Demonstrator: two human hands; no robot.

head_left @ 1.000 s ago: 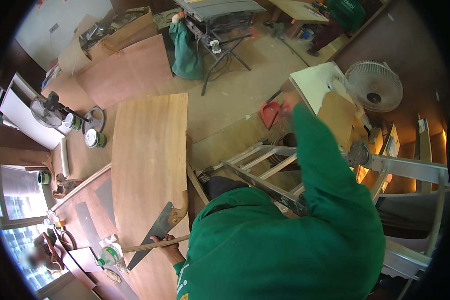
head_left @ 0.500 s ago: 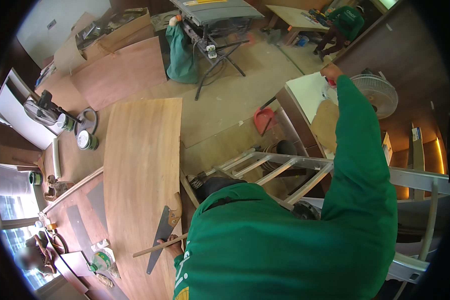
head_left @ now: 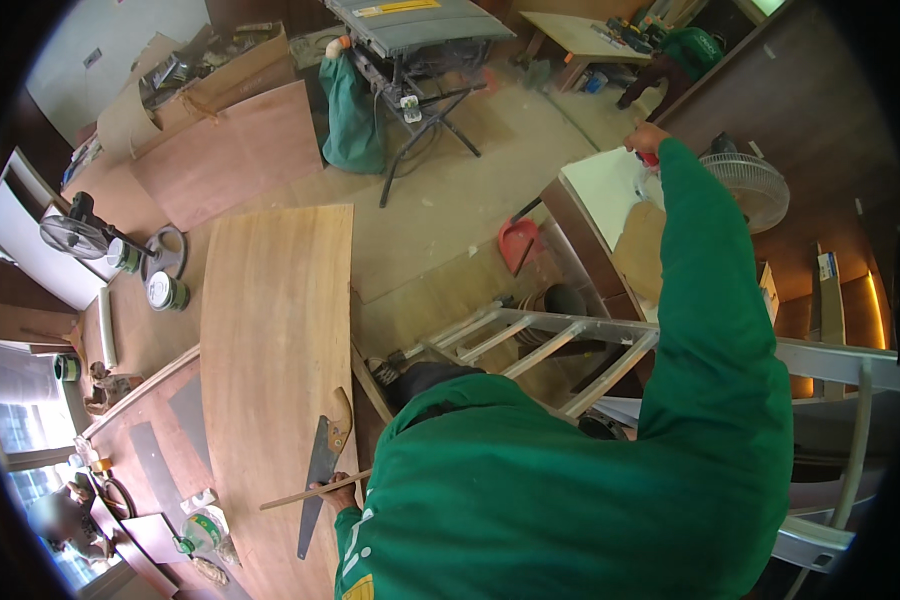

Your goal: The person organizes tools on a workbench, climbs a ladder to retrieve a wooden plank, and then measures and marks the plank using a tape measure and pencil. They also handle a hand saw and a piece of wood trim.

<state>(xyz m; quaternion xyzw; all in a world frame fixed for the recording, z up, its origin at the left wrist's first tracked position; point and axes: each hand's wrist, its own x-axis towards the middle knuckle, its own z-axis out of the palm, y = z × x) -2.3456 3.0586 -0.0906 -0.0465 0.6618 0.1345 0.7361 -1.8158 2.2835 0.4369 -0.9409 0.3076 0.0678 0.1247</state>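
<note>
My left hand (head_left: 341,492) is closed round a thin wooden strip (head_left: 285,501), whose end juts left across the saw blade. The handsaw (head_left: 322,466), with a wooden handle, appears over the long plywood sheet (head_left: 275,340); whether my fingers also touch it I cannot tell. My right arm reaches far out, and my right hand (head_left: 646,138) is closed on a small red object (head_left: 648,159) above the white-topped cabinet (head_left: 590,180). Its kind is too small to tell. My green shirt covers the lower middle and hides my left forearm.
An aluminium ladder (head_left: 545,350) runs beside and behind me. A fan (head_left: 745,185) stands right, another fan (head_left: 75,237) left near paint buckets (head_left: 167,291). Ahead are a table saw (head_left: 425,25) and a red dustpan (head_left: 518,245). A co-worker (head_left: 685,55) bends at the far workbench (head_left: 570,35).
The whole view has shifted slightly. The far co-worker leans lower over the workbench. Both my hands keep their hold, the left on the wooden strip and the right on the red object.
</note>
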